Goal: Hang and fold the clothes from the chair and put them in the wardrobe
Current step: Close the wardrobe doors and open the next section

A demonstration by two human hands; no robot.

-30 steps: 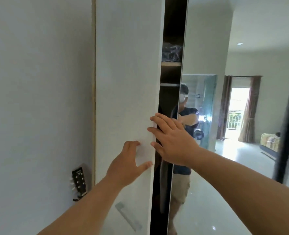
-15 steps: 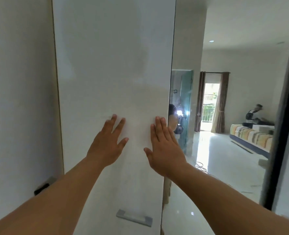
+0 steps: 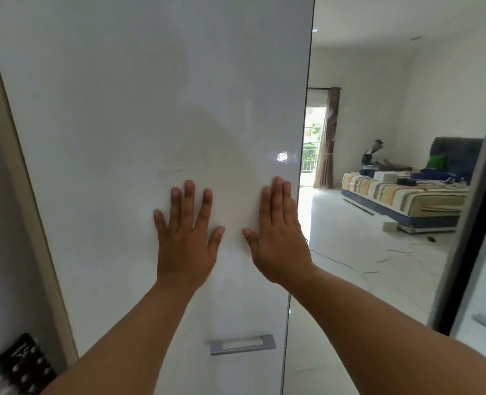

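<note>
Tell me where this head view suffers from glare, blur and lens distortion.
Head view: a bright glare spot sits on the glossy white wardrobe door above the right hand; daylight blows out the doorway in the mirror panel; the guitar headstock at the lower left is motion-blurred; the door's edges bow from the wide-angle lens; both hands, including the left hand, are sharp.

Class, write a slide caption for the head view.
Both hands, left and right, press flat on the white wardrobe door.
</note>
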